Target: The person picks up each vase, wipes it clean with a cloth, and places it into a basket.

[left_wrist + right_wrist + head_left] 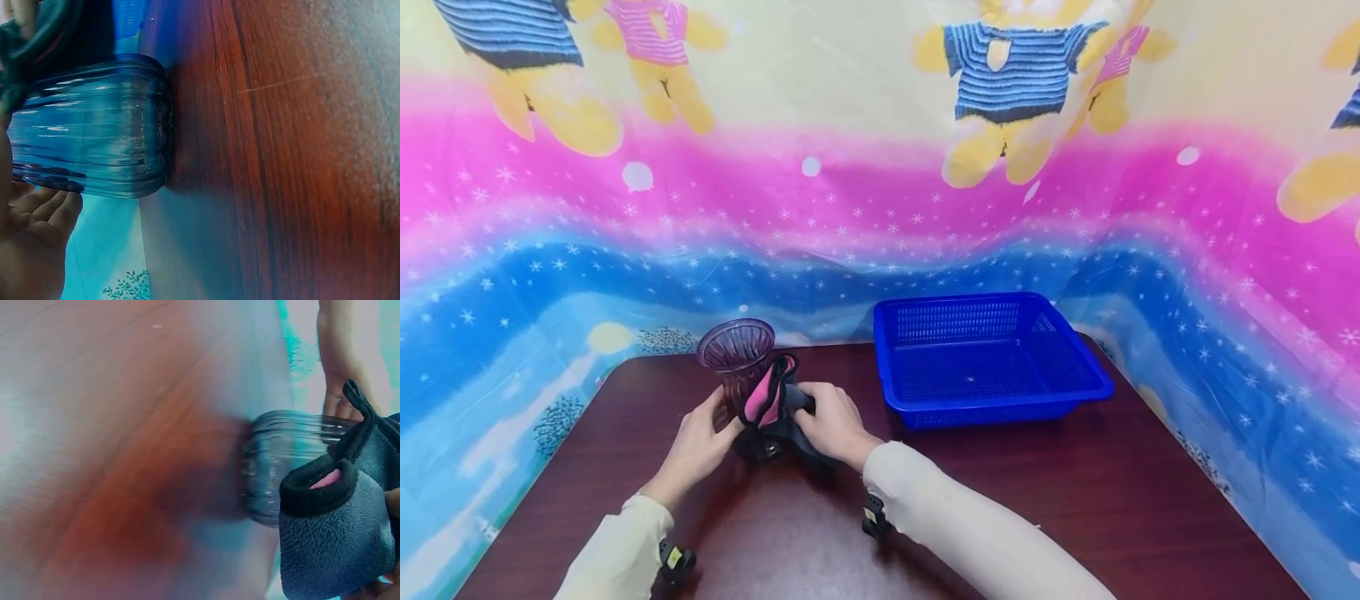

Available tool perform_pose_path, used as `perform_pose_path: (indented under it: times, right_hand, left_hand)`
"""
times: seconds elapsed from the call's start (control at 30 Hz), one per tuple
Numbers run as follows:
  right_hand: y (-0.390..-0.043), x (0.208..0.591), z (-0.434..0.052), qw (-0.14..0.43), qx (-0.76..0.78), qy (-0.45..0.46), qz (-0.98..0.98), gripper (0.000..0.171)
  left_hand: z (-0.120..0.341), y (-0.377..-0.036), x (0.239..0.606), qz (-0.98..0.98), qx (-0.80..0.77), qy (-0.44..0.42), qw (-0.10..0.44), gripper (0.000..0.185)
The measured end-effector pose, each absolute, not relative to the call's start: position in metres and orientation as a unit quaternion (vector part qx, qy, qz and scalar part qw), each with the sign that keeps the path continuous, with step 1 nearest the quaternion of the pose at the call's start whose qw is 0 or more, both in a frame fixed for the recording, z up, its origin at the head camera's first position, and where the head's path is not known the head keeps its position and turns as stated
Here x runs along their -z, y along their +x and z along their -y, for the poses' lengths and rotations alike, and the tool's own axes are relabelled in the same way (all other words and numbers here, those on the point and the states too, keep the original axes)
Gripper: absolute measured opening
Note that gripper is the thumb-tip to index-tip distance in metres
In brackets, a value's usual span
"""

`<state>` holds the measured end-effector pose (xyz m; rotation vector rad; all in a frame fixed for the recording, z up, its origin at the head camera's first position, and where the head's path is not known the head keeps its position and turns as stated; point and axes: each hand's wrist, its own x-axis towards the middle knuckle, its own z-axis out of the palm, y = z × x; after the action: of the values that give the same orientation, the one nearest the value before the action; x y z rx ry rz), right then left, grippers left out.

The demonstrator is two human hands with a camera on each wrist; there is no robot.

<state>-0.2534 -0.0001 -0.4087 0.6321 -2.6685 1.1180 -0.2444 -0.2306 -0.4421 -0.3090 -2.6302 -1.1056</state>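
Ribbed clear vase [737, 354] upright on worktop [775, 550], near far edge, toward far-left corner. On my remote feed, left hand [700, 442] grips it — fingers curled round; right hand [837, 422] pinches grey-and-pink cloth [765, 396] against its side. Blue basket [1000, 405] — far-right corner.

Bright head view, right-wrist tabletop [125, 444] blurred, glare

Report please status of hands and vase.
Left hand holds vase; right hand grips cloth at its side. Vase upright on table. Blue basket apart, not in way.
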Motion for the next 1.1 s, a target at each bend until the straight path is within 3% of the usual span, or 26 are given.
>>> perform_pose_path:
  times: [0.43, 1.1]
  right_hand:
    - [-0.254, 0.390, 0.004, 0.110, -0.376, 0.218, 0.894, 0.017]
    - [-0.252, 0.449, -0.004, 0.064, -0.310, 0.200, 0.927, 0.007]
  left_hand:
    - [0.232, -0.246, 0.443, 0.911, 0.377, -0.108, 0.132, 0.058]
    - [0.233, -0.245, 0.442, 0.914, 0.376, -0.101, 0.115, 0.075]
